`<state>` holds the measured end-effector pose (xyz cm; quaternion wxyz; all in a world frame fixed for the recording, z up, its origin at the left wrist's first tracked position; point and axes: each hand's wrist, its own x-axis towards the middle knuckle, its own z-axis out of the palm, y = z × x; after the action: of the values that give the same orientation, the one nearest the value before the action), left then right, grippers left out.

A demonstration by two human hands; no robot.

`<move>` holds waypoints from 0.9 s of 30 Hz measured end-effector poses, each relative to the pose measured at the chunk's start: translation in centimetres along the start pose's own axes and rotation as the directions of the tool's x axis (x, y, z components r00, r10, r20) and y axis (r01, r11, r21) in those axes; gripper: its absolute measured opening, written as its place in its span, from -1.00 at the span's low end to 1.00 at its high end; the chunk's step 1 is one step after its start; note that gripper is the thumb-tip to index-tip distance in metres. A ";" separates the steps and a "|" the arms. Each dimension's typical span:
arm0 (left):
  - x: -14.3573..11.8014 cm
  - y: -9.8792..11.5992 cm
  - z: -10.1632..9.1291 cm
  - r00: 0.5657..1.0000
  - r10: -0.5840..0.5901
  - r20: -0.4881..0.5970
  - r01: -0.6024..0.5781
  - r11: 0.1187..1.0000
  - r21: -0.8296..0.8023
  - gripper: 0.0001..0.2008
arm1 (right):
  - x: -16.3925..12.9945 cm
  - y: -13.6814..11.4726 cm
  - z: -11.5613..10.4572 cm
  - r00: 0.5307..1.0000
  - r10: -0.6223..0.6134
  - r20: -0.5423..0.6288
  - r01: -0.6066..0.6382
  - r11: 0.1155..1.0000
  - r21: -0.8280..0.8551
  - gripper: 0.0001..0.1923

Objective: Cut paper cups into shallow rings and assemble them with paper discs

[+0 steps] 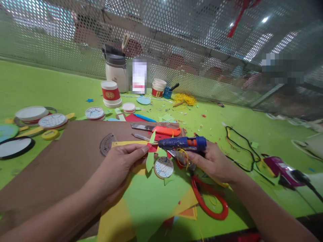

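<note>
Glue gun (184, 143) clenched in R hand (214, 161), lying horiz., nozzle pointing left at paper flower (151, 149) pinched by L hand (121, 168).

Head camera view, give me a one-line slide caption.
Right hand aims a blue glue gun at a red-and-green paper piece pinched by the left hand.

Two hands, the left hand (118, 168) and the right hand (214, 163), one blue glue gun (184, 143), one pair of red-handled scissors (209, 198), two red-banded paper cups (111, 93) (158, 88), one orange utility knife (157, 129), and one clear protractor (107, 144).
</note>
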<state>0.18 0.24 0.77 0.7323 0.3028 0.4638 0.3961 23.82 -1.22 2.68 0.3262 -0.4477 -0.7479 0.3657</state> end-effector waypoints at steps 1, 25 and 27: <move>0.0 0.0 0.0 1.000 0.004 0.001 -0.004 1.000 -0.005 -0.90 | 0.0 0.0 0.0 1.000 0.004 0.000 -0.004 1.000 -0.004 -0.70; 0.0 0.2 0.0 0.999 0.039 0.008 -0.038 0.999 -0.022 -0.82 | 1.6 4.7 -1.6 0.915 -0.018 -0.404 -0.083 0.970 -0.229 -0.71; 0.1 0.2 -0.1 0.998 0.063 0.009 -0.063 0.998 0.004 -0.83 | 2.1 5.9 -2.0 0.913 -0.067 -0.401 -0.059 0.954 -0.295 -0.72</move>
<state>0.03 0.39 0.86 0.7208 0.3206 0.4515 0.4168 27.12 3.19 -0.90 0.4034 -0.5567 -0.7114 0.1458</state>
